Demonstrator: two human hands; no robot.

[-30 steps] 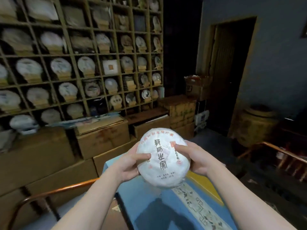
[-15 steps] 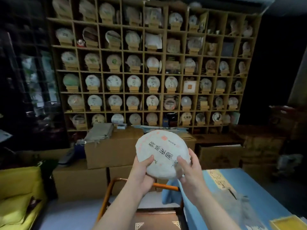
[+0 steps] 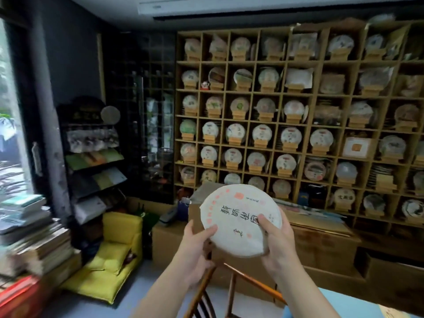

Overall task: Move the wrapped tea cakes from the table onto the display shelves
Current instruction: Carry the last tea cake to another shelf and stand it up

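Tea cake [image 3: 241,220]: gripped by left hand [image 3: 197,243] and right hand [image 3: 276,239], before display shelves [image 3: 298,125]. Step: carrying. Next: find a seemingly vacant compartment.

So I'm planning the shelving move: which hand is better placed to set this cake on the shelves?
Probably the right hand. It grips the tea cake on the side toward the display shelves, which fill the right of the view. The left hand holds the far side.

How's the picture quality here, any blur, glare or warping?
Head view: the tea cake in both hands is fairly sharp; the book stack at left is motion-smeared; the window is blown out; the shelves bow from the wide-angle lens.
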